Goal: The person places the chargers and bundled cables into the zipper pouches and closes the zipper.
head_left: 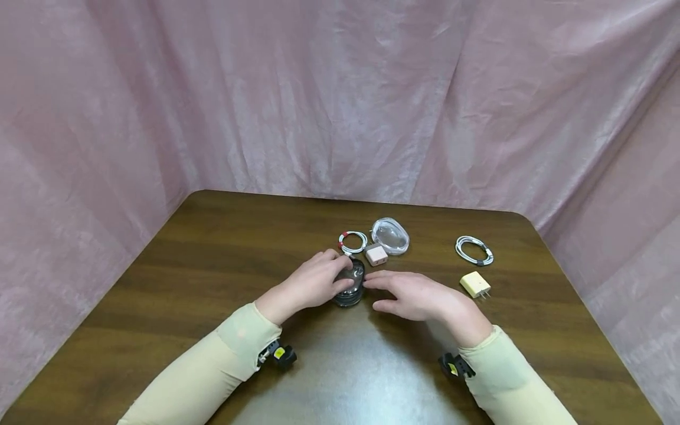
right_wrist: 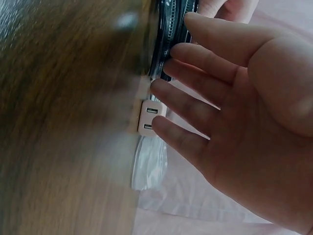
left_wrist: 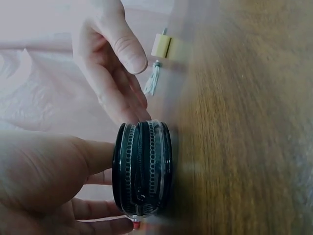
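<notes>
A small black oval zip case (head_left: 351, 281) with a glossy see-through top lies on the table. My left hand (head_left: 313, 280) holds it from the left, thumb on top and fingers bent over its far side. In the left wrist view, the zip (left_wrist: 140, 161) and its small pull (left_wrist: 141, 197) face the camera. On the other side, my right hand (head_left: 411, 295) has its fingers stretched toward the case, fingertips right at its edge. The right wrist view shows this palm (right_wrist: 264, 127) with spread fingers and nothing held.
Beyond the case lie a white cable with red ties (head_left: 341, 243), a pale pink two-port charger (head_left: 376, 255) and a clear oval case (head_left: 391, 236). On the right are a coiled white cable (head_left: 460, 250) and a yellow plug charger (head_left: 474, 284). Pink curtains (head_left: 319, 100) hang behind the table.
</notes>
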Motion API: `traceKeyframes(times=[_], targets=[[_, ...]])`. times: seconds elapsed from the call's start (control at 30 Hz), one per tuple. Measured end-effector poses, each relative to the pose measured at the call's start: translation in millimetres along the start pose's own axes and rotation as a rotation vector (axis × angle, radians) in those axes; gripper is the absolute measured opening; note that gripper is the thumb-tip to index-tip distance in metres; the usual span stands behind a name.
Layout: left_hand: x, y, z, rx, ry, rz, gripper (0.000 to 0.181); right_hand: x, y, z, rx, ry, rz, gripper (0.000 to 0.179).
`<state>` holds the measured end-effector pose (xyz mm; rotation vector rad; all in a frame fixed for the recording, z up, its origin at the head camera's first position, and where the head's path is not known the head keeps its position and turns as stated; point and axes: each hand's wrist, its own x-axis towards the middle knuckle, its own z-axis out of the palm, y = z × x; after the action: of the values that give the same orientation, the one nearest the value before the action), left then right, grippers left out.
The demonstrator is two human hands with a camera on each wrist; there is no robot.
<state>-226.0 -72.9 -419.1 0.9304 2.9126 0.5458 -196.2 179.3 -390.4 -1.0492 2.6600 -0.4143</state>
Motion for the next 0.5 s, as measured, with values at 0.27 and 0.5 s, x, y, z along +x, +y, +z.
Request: traceKeyframes(times=[0.27,0.5], targets=[[-3.3,3.0,-3.0,0.003,0.034,0.047,0.023,-2.7,-5.2,-2.9,0.001,0.021,0.01,0.05],[-5.6,7.3,-5.4,0.03,0.041,0.074,0.023,-3.0,-6.6,-1.3,-0.015,0.023,-0.022,0.048]])
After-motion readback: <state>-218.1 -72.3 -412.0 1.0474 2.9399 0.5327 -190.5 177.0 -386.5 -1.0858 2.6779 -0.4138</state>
